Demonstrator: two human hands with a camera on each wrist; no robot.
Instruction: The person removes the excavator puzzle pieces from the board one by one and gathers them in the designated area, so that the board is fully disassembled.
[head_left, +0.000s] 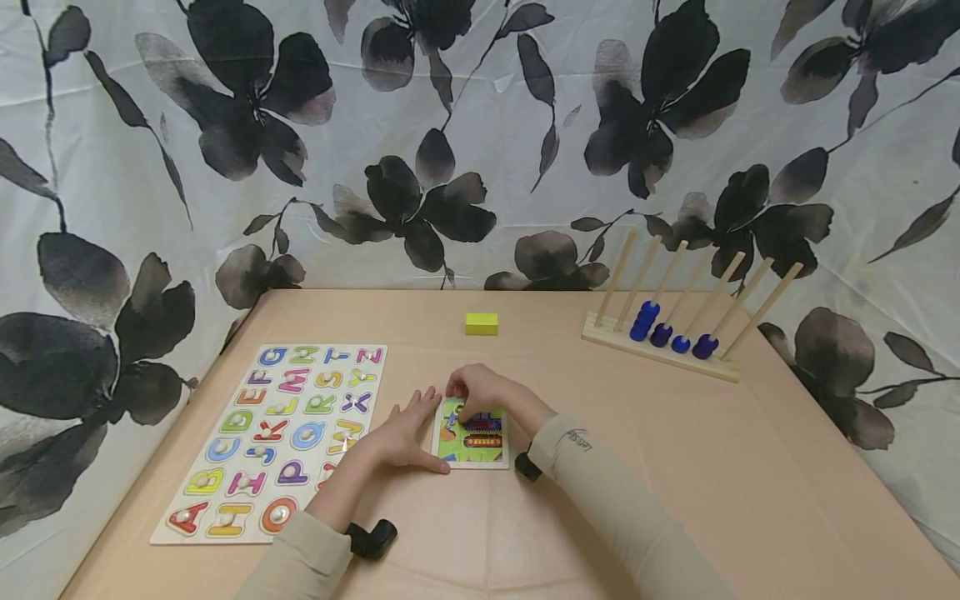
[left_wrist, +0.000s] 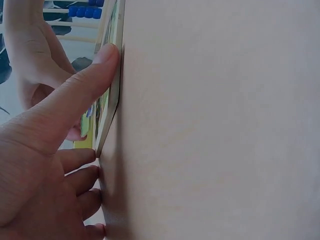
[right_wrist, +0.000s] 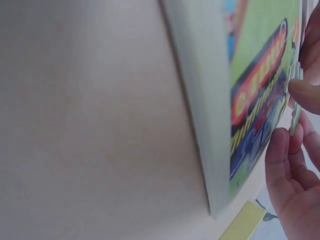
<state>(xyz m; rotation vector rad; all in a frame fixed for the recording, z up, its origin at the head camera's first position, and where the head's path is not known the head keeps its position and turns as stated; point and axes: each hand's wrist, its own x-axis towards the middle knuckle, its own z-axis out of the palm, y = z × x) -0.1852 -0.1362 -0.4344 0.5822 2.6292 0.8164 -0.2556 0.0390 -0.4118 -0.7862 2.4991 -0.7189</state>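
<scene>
A small picture puzzle board (head_left: 483,457) lies in the middle of the table, with a green ground and a tracked vehicle printed on it. At its upper left corner my right hand (head_left: 487,390) pinches a thin green puzzle piece (right_wrist: 295,120) between thumb and fingers. The piece is tilted up off the board, and its printed face is mostly hidden. My left hand (head_left: 401,437) lies along the board's left side, fingers spread. Its thumb (left_wrist: 106,54) touches the board's near left edge, and its fingertips rest by the upper left corner.
A large alphabet board (head_left: 255,396) with knobbed letters lies to the left, partly under the left forearm. Behind the puzzle sits a yellow block (head_left: 482,324). A wooden peg rack (head_left: 660,354) with several blue beads stands at the back right. A floral cloth (head_left: 525,150) hangs behind.
</scene>
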